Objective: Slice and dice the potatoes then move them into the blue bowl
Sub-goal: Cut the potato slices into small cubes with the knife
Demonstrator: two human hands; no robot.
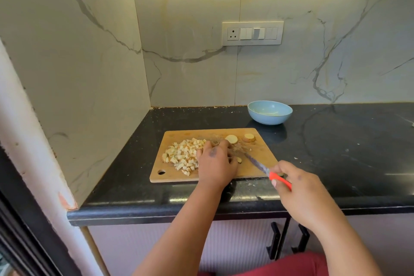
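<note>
Potatoes are mostly diced, and every place below is given from the cutting board [170, 175]. At its near right corner the right hand [300, 188] grips the knife [259, 164]. Mid-board, the left hand [216, 163] presses something I cannot see beneath its curled fingers, so keep those fingertips tucked. The diced pile [183, 155] lies left, two slices [231, 139] at the far edge, and the blue bowl [270, 112], empty, beyond the far right corner.

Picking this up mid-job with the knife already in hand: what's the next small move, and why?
Probably slide the nearest potato slice under the knife and dice it. Two round slices, that one and another, lie uncut at the cutting board's far edge. The left hand rests by the diced pile, the right hand grips the handle, and the blue bowl looks empty.
</note>
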